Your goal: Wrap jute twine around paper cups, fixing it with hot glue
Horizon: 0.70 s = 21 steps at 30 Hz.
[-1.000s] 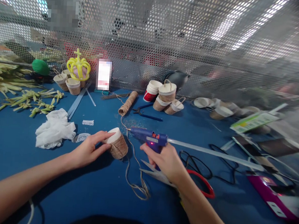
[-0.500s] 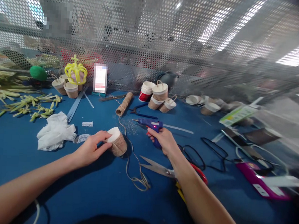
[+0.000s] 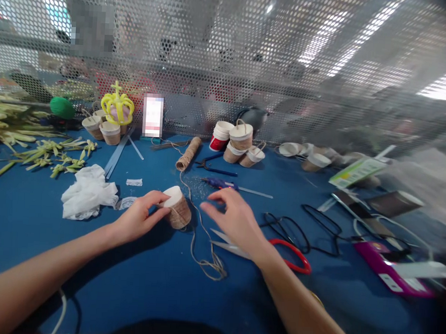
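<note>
Between the thumb and fingers of my left hand [image 3: 140, 213] is the rim of a small paper cup [image 3: 179, 213] wrapped in brown twine, tilted on its side. My right hand [image 3: 233, 217] is empty, thumb and fingers apart, just right of the cup and above the scissors [image 3: 291, 255] with red handles. Beyond its fingers a blue glue gun [image 3: 219, 183] lies on the table, its glue stick [image 3: 257, 193] sticking out to the right. Loose twine [image 3: 212, 271] runs from the twine roll [image 3: 188, 154] past the cup.
Crumpled white fabric [image 3: 89, 192] and a lace strip [image 3: 127, 203] lie at left. Behind stand finished cups [image 3: 241, 138], pliers [image 3: 217, 169] and a yellow crown [image 3: 117, 106]. Black cable [image 3: 290, 225] and a purple power strip [image 3: 389, 270] are at right. A perforated metal screen [image 3: 198, 61] borders the back.
My right hand has let go of the glue gun, which now lies on the table, and has moved nearer to the cup. My left hand still holds the cup.
</note>
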{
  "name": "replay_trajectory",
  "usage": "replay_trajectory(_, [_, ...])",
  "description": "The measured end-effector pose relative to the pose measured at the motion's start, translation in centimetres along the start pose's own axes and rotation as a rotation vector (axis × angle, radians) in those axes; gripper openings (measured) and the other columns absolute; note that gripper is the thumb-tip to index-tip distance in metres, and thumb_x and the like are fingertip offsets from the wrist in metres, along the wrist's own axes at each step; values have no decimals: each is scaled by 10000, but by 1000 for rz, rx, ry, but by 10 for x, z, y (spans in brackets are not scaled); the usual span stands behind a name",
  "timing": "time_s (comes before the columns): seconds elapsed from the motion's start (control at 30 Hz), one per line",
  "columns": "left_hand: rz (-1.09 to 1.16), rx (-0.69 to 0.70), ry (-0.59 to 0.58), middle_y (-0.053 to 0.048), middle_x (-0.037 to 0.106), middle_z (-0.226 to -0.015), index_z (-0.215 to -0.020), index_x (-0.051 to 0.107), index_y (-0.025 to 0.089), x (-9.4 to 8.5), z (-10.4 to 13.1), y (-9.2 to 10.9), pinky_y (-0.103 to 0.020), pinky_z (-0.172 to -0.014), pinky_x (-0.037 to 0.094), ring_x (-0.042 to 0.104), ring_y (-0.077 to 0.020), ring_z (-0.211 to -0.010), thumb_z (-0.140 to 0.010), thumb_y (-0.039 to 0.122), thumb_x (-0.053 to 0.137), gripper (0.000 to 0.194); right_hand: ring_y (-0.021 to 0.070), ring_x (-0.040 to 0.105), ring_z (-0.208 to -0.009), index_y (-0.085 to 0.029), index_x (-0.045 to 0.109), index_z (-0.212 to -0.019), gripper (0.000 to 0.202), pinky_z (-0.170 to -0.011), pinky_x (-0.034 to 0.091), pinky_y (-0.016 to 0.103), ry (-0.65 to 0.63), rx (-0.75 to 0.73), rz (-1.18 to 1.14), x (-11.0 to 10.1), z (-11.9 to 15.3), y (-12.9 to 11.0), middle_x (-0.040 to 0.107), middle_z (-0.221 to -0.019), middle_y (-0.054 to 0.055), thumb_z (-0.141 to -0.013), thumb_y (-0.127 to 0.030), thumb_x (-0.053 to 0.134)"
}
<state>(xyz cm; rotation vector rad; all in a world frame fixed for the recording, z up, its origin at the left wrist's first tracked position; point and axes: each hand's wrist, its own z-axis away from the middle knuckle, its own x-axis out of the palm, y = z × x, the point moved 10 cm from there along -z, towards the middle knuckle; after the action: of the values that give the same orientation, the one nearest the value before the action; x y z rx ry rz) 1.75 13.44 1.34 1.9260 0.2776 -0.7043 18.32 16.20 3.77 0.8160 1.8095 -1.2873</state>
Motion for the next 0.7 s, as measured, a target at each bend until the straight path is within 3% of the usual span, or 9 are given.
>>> replay_trajectory(0.07, [10, 1, -1, -63, 588, -915, -983, 535, 149, 0, 0, 0, -295, -762, 442, 539, -156, -832, -839, 230, 438, 191, 191, 515, -839, -185, 555, -807, 242, -746, 427, 323, -129, -253, -109, 16, 16, -47, 562, -854, 47, -699, -385, 637])
replay_trajectory(0.17, [8, 1, -7, -61, 583, -915, -981, 530, 149, 0, 0, 0, -295, -767, 434, 532, -154, -835, -843, 221, 434, 183, 196, 493, -814, -175, 535, -740, 131, -733, 419, 341, -96, -354, -106, 24, 28, -75, 546, -813, 53, -726, -267, 627])
replay_trajectory(0.27, [4, 16, -25, -67, 580, -918, -961, 530, 140, 2, 0, 3, -295, -769, 429, 528, -158, -846, -844, 222, 436, 171, 167, 498, -776, -182, 509, -682, 130, -718, 417, 312, -70, -313, -203, 23, 25, -74, 547, -774, 38, -812, -186, 498])
replay_trajectory(0.37, [20, 43, -40, -87, 574, -952, -948, 530, 129, 4, 0, 7, -310, -808, 418, 518, -172, -903, -842, 227, 445, 167, 141, 514, -704, -189, 528, -727, 145, -668, 414, 279, -120, -246, -302, 22, 19, -64, 571, -725, 12, -844, -221, 449])
replay_trajectory(0.53, [61, 97, -77, -68, 585, -925, -920, 540, 146, 7, 1, 16, -344, -895, 374, 515, -164, -915, -847, 208, 444, 135, 117, 489, -610, -180, 530, -718, 164, -585, 397, 245, -70, -177, -346, 12, 12, -52, 542, -663, 2, -837, -265, 454])
replay_trajectory(0.7, [152, 65, -97, -67, 583, -932, -915, 546, 155, 9, 1, 16, -314, -847, 405, 524, -164, -921, -843, 217, 450, 135, 96, 389, -498, -183, 514, -679, 210, -470, 342, 222, -86, -99, -363, 17, 10, -40, 426, -550, -33, -830, -313, 450])
